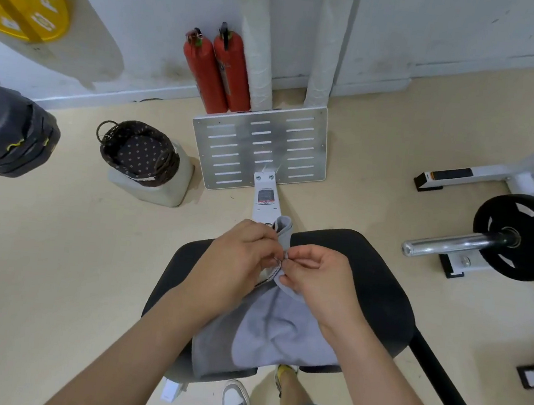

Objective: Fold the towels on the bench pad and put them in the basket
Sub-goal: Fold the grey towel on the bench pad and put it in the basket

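Wicker basket without towels; grey towel only mid-fold.
Counted: one basket, far left on a pale block, well apart from the pad; left hand pinching towel hem; one towel for certain, bunched, darker patch maybe a second, cannot tell; right hand pinching same hem, fingertips touching left's; one black bench pad beneath; folding unfinished, basket step not yet begun.

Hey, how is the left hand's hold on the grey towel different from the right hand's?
The left hand curls its fingers round a bunched part of the grey towel, a fold sticking up past them; the right hand only pinches the towel's edge between thumb and forefinger. The left hand reaches slightly farther forward than the right. Both hold the same towel above the bench pad.
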The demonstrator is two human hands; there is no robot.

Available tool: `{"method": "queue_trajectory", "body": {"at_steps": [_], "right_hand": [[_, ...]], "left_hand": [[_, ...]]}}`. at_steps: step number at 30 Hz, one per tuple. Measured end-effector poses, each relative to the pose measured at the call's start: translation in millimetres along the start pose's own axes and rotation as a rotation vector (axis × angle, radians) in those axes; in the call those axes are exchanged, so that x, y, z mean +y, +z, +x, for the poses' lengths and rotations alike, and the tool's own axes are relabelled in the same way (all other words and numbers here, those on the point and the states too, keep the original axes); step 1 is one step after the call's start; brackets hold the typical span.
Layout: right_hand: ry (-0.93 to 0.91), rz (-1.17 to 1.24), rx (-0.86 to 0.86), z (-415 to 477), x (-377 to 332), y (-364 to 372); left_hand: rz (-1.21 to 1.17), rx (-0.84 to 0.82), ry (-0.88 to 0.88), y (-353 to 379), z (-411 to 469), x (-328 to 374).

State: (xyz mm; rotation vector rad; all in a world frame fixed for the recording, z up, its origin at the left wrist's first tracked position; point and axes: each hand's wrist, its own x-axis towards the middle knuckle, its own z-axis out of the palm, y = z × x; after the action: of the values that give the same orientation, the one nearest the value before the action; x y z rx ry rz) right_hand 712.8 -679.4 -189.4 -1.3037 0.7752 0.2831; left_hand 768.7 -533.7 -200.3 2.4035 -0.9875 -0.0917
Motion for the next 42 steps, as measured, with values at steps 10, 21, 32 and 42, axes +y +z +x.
{"method": "queue_trajectory", "body": {"at_steps": [10,21,32,42], "right_hand": [[-0.100,-0.093,-0.146,-5.4,-20.2,-17.3],[-0.300,-0.232,-0.401,-63.9,-91.3,-45.6],[-0.549,-0.393,-0.056,-188.6,-136.3,-74.4],[-0.680,-0.434,0.148,-180.7,-162.5,-89.2]], "left_hand": [[-0.131,0.051,-0.085,-8.6,19.7,1.3],[-0.393,-0.310,-0.016,-85.8,34.5,33.2],[-0.217,-0.166,0.198,-177.7,-10.4,99.3],[-0.393,0.050,0.122,-180.4,9.3,132.9]]}}
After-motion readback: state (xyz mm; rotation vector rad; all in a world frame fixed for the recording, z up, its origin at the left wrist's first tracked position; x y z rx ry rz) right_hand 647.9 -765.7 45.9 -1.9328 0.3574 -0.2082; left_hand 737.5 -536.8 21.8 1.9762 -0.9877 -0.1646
